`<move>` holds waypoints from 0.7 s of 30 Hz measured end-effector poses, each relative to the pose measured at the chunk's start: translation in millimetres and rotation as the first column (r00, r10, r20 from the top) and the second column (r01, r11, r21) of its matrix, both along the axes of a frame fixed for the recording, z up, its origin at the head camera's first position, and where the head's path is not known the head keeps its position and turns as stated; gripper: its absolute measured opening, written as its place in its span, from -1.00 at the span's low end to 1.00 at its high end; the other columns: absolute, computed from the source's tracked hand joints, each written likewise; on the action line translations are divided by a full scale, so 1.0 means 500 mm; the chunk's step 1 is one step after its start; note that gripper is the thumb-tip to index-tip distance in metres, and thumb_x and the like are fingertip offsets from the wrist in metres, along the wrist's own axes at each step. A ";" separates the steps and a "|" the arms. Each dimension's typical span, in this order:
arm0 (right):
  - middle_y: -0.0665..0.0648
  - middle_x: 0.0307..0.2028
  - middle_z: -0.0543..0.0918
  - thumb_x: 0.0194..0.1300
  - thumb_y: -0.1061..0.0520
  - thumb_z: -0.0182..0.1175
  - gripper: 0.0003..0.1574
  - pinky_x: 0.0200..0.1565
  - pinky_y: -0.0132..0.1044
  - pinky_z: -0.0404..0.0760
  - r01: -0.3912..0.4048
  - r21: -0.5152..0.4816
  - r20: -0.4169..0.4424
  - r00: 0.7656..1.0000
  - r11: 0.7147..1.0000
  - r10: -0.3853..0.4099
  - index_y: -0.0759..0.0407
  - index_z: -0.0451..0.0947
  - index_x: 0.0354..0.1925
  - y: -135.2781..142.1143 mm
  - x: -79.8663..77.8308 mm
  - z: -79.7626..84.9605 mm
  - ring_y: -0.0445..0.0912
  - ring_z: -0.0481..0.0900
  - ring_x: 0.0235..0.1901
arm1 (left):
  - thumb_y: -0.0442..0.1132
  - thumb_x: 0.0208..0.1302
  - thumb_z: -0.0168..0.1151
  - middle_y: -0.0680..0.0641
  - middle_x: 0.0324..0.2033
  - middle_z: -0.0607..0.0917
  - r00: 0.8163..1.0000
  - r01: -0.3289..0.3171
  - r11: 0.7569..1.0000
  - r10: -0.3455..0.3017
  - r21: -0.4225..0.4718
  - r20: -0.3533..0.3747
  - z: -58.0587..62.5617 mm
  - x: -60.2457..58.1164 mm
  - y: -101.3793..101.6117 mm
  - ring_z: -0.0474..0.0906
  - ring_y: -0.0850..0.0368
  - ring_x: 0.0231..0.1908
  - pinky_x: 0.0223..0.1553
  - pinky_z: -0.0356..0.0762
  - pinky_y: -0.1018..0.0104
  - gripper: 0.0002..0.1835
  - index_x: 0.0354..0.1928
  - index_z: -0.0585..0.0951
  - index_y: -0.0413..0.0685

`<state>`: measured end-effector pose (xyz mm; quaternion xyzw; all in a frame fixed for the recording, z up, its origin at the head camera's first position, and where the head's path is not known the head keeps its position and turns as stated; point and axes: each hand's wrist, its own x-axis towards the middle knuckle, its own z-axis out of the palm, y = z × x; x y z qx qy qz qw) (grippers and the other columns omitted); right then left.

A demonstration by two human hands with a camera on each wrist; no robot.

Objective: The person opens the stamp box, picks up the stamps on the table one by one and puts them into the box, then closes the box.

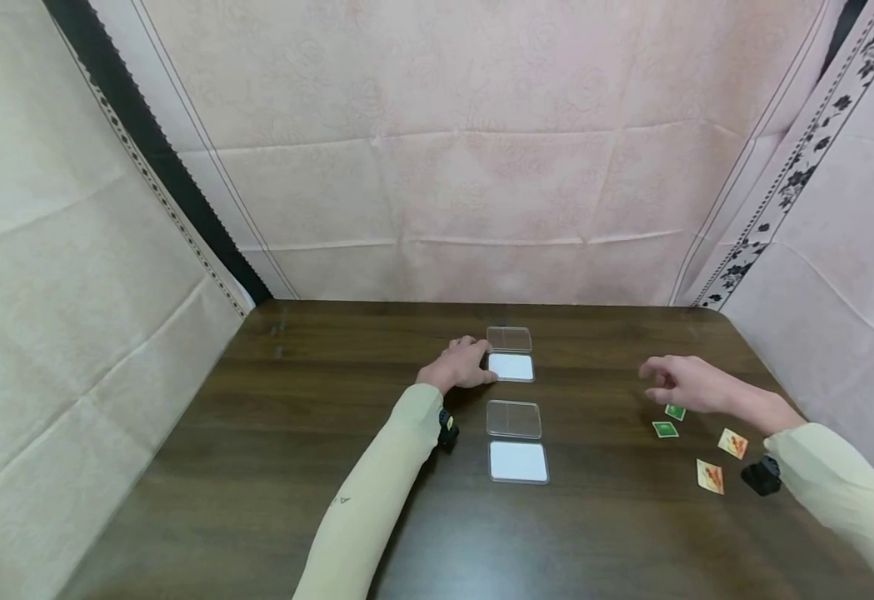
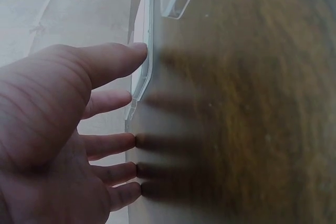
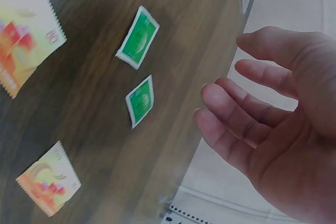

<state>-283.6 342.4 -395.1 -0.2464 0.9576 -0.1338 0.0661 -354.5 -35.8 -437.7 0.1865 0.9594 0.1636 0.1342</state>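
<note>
My left hand [image 1: 461,363] rests at the left side of the far flat case, its thumb and index finger by the edge of the white half [image 1: 511,367]. In the left wrist view the fingers [image 2: 113,145] are extended and spread, with tips at the table. My right hand [image 1: 687,382] hovers with loosely bent fingers, nothing in them. Beneath and in front of it lie two small green postage stamps [image 3: 138,38]. Two larger orange-and-yellow stamps [image 1: 710,476] lie nearer, by the right wrist. The far case's clear half [image 1: 509,338] lies behind its white half.
A second flat case lies nearer me, its clear half [image 1: 513,419] behind its white half [image 1: 518,462]. Everything lies on a dark brown wooden table [image 1: 257,517]. Pale cloth hangings [image 1: 466,192] stand behind the table and on both sides.
</note>
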 end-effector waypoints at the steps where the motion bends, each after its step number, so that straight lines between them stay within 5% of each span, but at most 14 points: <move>1: -0.09 -0.47 0.50 0.25 0.14 0.27 -0.64 -0.42 -0.36 0.39 0.002 0.000 0.003 1.000 1.000 -0.002 0.28 0.55 -0.02 0.004 0.000 -0.002 -0.32 0.38 -0.52 | 0.12 0.37 0.17 -0.13 0.45 0.22 1.000 0.000 1.000 0.000 -0.003 -0.002 0.000 0.001 0.000 0.14 -0.13 0.43 0.35 0.26 -0.10 -0.35 0.43 0.30 0.14; 21: -0.11 -0.55 0.50 0.19 0.11 0.34 -0.81 -0.44 -0.33 0.38 0.052 0.022 -0.038 0.998 0.998 -0.052 0.15 0.53 -0.29 0.057 -0.002 -0.042 -0.31 0.36 -0.56 | 0.13 0.36 0.16 -0.12 0.45 0.22 1.000 -0.001 1.000 0.000 -0.025 -0.009 -0.003 -0.003 0.007 0.13 -0.13 0.43 0.37 0.23 -0.07 -0.34 0.43 0.29 0.15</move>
